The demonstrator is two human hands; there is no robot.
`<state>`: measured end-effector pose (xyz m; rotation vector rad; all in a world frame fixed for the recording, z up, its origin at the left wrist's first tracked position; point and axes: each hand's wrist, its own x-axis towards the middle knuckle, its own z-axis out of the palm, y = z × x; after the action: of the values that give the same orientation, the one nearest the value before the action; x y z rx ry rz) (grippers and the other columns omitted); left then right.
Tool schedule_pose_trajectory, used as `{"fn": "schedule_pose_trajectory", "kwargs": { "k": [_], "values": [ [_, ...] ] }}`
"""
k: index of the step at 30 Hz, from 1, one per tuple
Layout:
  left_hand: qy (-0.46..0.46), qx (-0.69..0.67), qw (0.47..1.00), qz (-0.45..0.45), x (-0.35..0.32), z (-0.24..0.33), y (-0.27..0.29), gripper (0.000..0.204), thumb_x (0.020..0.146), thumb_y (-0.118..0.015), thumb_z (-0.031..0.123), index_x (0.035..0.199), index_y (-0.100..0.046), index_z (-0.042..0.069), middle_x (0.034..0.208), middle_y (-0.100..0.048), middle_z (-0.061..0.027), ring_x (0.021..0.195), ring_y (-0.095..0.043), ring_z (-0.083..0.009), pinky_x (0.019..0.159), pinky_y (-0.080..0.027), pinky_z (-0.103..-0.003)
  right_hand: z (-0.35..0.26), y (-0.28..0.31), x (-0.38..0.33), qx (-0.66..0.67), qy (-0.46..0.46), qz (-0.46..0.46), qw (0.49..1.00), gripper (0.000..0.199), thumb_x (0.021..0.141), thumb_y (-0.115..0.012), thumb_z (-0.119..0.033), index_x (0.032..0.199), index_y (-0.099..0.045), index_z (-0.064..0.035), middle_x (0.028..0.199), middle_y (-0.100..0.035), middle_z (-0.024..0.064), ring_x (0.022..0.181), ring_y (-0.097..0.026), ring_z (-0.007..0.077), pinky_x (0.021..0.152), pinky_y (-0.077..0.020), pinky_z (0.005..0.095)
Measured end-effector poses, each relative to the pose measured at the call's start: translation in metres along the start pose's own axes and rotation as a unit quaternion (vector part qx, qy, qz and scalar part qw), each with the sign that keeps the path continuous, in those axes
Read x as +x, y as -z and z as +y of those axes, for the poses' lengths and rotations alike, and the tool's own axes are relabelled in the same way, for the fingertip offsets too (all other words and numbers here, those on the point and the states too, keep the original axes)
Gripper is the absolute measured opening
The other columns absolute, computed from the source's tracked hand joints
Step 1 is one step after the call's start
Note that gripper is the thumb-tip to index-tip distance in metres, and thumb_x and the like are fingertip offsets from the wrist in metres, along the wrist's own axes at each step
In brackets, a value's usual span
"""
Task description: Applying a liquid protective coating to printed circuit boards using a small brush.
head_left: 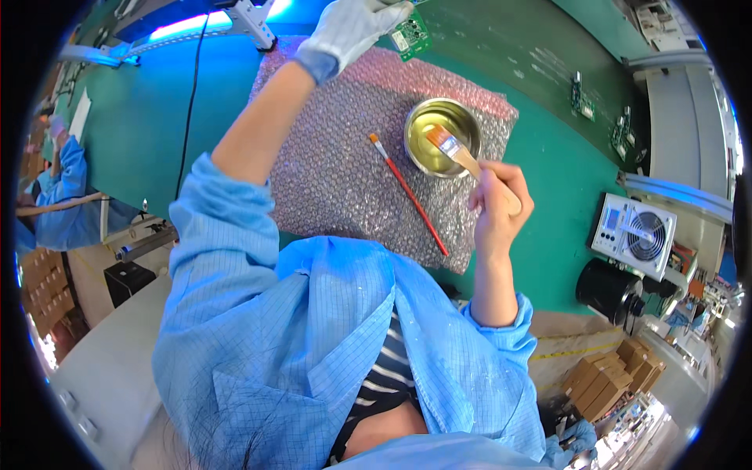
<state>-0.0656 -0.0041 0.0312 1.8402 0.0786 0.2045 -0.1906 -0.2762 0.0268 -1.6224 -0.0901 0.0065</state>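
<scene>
My left hand (352, 31), in a white glove, reaches to the far edge of the view with its fingers closed on the edge of a green circuit board (411, 37). The upper part of that board is cut off by the frame. Bare and curled round a wooden handle, my right hand (501, 200) grips a flat paintbrush (462, 159). Its orange-brown bristles are over or in a round metal bowl (419, 162) of yellowish liquid; I cannot tell if they touch the liquid. A thin red paintbrush (413, 202) lies left of the bowl.
Bubble wrap (329, 172) covers the green bench (548, 258) under the bowl. More circuit boards (581, 100) lie along the dark green strip at far right. A white fan unit (636, 235) stands on the right. A black cable (190, 110) crosses the left side, where a co-worker's blue sleeve (72, 168) shows.
</scene>
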Motion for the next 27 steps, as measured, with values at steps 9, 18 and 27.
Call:
{"fn": "schedule_pose_trajectory", "kwargs": {
  "k": [9,18,27],
  "values": [
    [-0.276,0.514,0.812,0.008,0.118,-0.058,0.05,0.015,0.086,-0.055,0.021,0.087,-0.063,0.009,0.081,-0.066,-0.0106,0.09,-0.065,-0.0305,0.077,-0.052,-0.042,0.013,0.029,-0.005,0.056,-0.068,0.121,0.989,0.011,0.091,-0.055,-0.007,0.092,-0.061,0.003,0.061,-0.046,0.0004,0.048,-0.043,0.0068,0.043,-0.0382,0.022],
    [-0.095,0.563,0.82,-0.044,0.15,-0.046,-0.065,0.033,0.09,-0.048,0.038,0.101,-0.068,0.012,0.098,-0.068,-0.0154,0.095,-0.064,-0.0336,0.082,-0.05,-0.044,0.021,0.052,-0.001,0.113,-0.04,0.151,0.981,0.011,0.091,-0.055,-0.008,0.092,-0.061,0.0019,0.063,-0.046,0.0,0.05,-0.04,0.0062,0.043,-0.0377,0.022],
    [-0.118,0.468,0.85,-0.213,0.134,0.027,-0.296,0.046,0.089,-0.048,0.047,0.096,-0.072,0.009,0.096,-0.07,-0.0159,0.095,-0.066,-0.0322,0.083,-0.052,-0.044,0.034,0.127,-0.019,0.142,-0.008,0.289,0.947,0.013,0.092,-0.055,-0.011,0.093,-0.06,0.0011,0.066,-0.047,0.0006,0.052,-0.039,0.0055,0.042,-0.0358,0.0218]
  ]
}}
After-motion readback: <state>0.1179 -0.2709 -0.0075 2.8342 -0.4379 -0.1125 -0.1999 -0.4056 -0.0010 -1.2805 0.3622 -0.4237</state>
